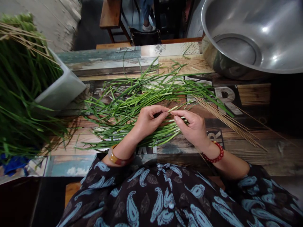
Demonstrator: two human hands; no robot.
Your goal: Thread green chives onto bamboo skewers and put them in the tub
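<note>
My left hand (152, 121) pinches a garlic chive stalk between thumb and forefinger, its pale end (173, 109) pointing up and right. Fingertips of my right hand (190, 124) meet that end, closed on a thin bamboo skewer that is mostly hidden by the hand; a length of it seems to show below the wrist. Under both hands lies a loose spread of green garlic chives (123, 118), their white ends toward the right. Several bare bamboo skewers (227, 123) rest on the table just right of my right hand, partly touching the chives.
A white plastic bin (68, 88) heaped with chives stands at the left, with skewers (28, 41) on top. At the back right sits a large steel basin (236, 60). Beyond the patterned wooden table (101, 67) are a wooden bench (110, 14) and a person's foot (148, 27).
</note>
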